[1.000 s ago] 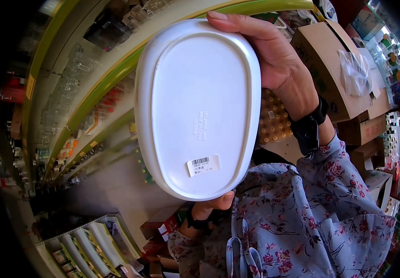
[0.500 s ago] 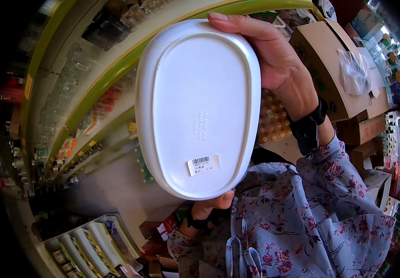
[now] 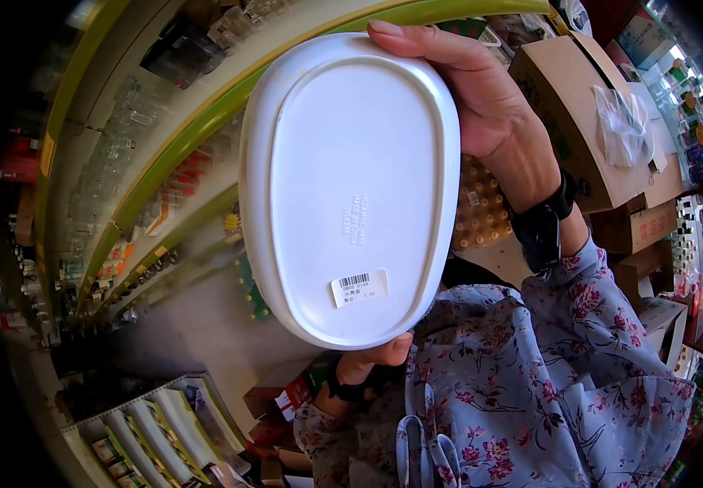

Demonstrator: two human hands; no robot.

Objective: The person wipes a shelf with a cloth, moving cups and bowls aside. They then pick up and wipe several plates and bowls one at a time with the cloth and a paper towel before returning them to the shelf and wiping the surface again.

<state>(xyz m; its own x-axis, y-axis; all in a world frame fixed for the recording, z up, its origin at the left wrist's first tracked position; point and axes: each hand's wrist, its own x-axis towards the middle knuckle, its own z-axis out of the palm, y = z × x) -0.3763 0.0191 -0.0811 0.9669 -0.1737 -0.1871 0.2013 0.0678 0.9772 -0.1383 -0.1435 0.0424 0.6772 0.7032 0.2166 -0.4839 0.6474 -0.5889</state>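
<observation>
A white oval dish (image 3: 351,163) fills the middle of the view, its underside facing me. Raised lettering and a small price sticker with a barcode (image 3: 360,288) show on its base. At the upper right rim, my right hand (image 3: 473,85) grips the dish, thumb along the top edge and the other fingers hidden behind it. My left hand (image 3: 374,355) holds the lower edge from below. Only its thumb and part of the palm show; its fingers are out of sight behind the dish.
Curved-looking shelves (image 3: 197,138) with green edging carry glassware on the left. Cardboard boxes (image 3: 571,114) are stacked on the right, one with a clear plastic bag (image 3: 622,126). Bottles (image 3: 697,134) line the far right. A white rack (image 3: 152,435) stands at lower left.
The dish has tilted very slightly, its sticker shifting a little to the right and up. Both hands keep the same hold.
</observation>
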